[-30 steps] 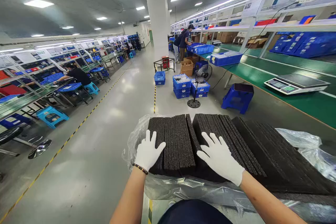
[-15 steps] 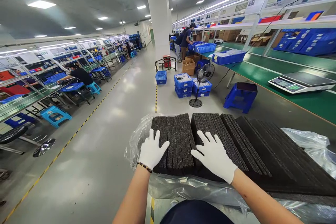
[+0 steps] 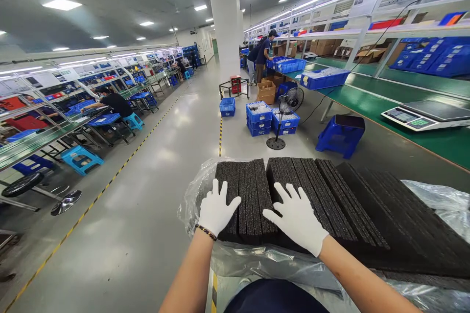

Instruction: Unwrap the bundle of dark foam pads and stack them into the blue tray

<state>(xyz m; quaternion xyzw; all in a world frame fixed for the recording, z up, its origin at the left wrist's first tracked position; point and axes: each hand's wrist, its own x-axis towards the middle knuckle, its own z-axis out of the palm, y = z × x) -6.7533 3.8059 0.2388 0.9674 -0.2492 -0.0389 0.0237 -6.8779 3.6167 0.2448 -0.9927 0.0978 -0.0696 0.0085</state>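
A row of black foam sheets stands on edge in an opened clear plastic bag right in front of me. My left hand, in a white glove with a bead bracelet at the wrist, lies flat with fingers spread on the leftmost bundle of sheets. My right hand, also gloved, lies flat and spread on the neighbouring bundle, beside the gap between the two bundles. Neither hand grips anything.
A green workbench with a weighing scale runs along the right. A blue stool, a floor fan and stacked blue crates stand ahead. A white pillar rises beyond. People work at benches left and far ahead.
My right hand has slid a little to the left across the foam, toward the gap between the bundles. The view has shifted slightly; my left hand stays on the left bundle.
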